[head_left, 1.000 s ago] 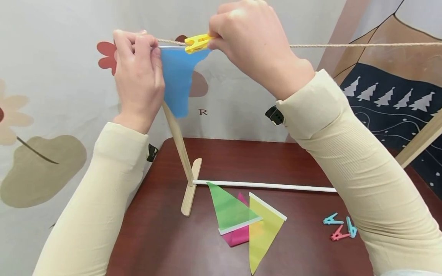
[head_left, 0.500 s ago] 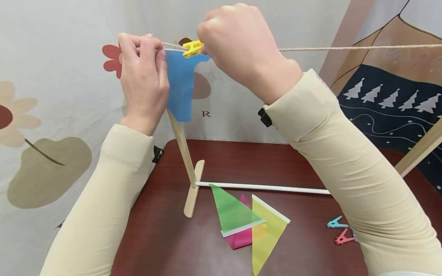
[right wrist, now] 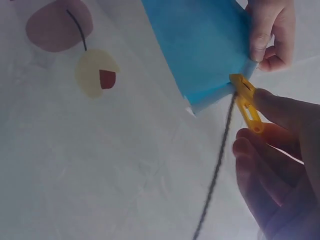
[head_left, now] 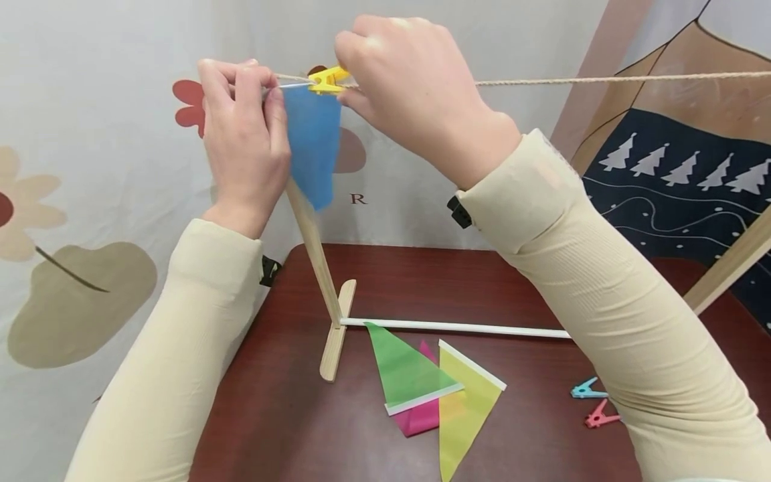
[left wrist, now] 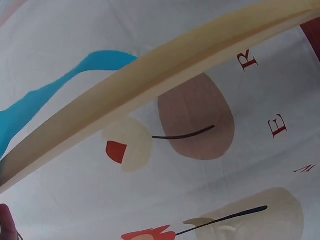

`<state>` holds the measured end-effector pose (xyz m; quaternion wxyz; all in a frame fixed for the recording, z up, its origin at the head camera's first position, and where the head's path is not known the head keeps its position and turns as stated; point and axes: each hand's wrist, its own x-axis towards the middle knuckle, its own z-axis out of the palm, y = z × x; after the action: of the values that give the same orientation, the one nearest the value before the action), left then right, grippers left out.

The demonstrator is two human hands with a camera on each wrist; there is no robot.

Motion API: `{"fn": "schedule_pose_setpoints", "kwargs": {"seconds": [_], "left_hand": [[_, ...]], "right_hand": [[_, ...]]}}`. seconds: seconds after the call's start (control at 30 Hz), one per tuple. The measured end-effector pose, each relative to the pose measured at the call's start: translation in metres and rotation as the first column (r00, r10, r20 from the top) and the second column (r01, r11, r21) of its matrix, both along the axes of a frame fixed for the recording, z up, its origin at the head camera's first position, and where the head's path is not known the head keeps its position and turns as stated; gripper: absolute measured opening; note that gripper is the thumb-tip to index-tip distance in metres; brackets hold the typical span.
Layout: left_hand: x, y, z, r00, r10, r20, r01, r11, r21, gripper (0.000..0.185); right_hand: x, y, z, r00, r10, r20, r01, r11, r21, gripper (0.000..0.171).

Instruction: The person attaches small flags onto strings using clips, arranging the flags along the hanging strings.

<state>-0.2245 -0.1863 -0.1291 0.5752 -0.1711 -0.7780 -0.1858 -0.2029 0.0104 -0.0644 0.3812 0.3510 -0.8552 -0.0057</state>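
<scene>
Yellow clip [head_left: 326,78], right hand [head_left: 421,94] pinching it, has neared left hand [head_left: 243,130] gripping the blue flag [head_left: 313,140].

The left sleeve [head_left: 159,368] and right sleeve [head_left: 608,314] are pale cream, close-fitting and wrinkled along the forearm, each ending in a broad turned-back cuff. A black wrist fitting [head_left: 460,211] (its twin [head_left: 270,270] sits on the left) juts out beside the right cuff [head_left: 518,194].

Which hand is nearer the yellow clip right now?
Right. The right hand pinches the yellow clip itself; the left hand is apart from it, to its left, holding the top edge of the blue flag.
</scene>
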Motion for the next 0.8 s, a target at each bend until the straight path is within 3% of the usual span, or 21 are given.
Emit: {"fn": "schedule_pose_setpoints", "kwargs": {"seconds": [0.3, 0.8], "left_hand": [[0.0005, -0.0038, -0.0009, 1.0, 0.003, 0.031, -0.004, 0.999, 0.032, 0.027], [0.0029, -0.0097, -0.0054, 0.998, -0.032, 0.05, 0.031, 0.999, 0.026, 0.037]], "right_hand": [[-0.003, -0.0001, -0.0029, 0.997, 0.057, 0.045, -0.052, 0.994, -0.094, 0.037], [0.0047, 0.0022, -0.0099, 0.994, 0.103, 0.029, -0.095, 0.974, -0.206, 0.039]]}}
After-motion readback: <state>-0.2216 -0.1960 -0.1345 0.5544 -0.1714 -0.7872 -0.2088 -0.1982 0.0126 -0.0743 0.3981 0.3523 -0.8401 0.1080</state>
